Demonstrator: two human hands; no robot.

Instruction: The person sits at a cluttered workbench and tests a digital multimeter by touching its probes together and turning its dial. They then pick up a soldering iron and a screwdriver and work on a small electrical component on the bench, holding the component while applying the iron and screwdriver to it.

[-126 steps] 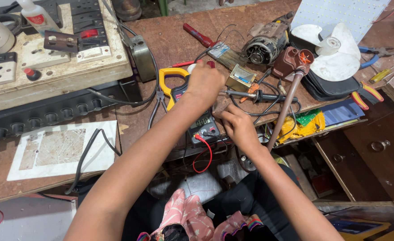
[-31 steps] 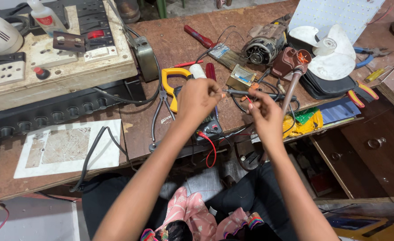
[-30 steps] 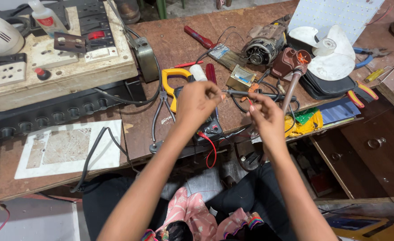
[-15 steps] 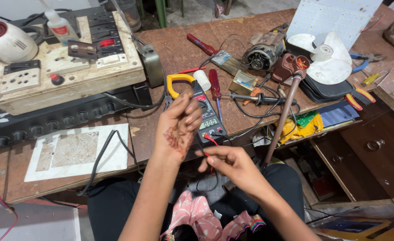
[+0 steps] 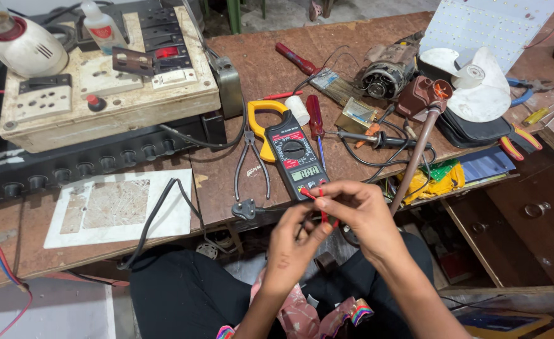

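Leftmost, a white lamp [image 5: 29, 47] and a bottle [image 5: 101, 25] stood on a switchboard [image 5: 101, 81]; below it lay a white plate [image 5: 120, 207] crossed by a black cable [image 5: 158, 216]; pliers [image 5: 250, 163] rested just beside a clamp meter [image 5: 289, 147] on the bench [image 5: 258, 63]; at the bench's near edge the left hand [image 5: 299, 245] and right hand [image 5: 358, 213] met, fingers pinched narrow on a red lead [image 5: 318, 201] just below the meter; farther right lay a soldering iron [image 5: 371, 138], a motor [image 5: 387, 66], a fan blade [image 5: 478, 81] and a copper pipe [image 5: 415, 154].
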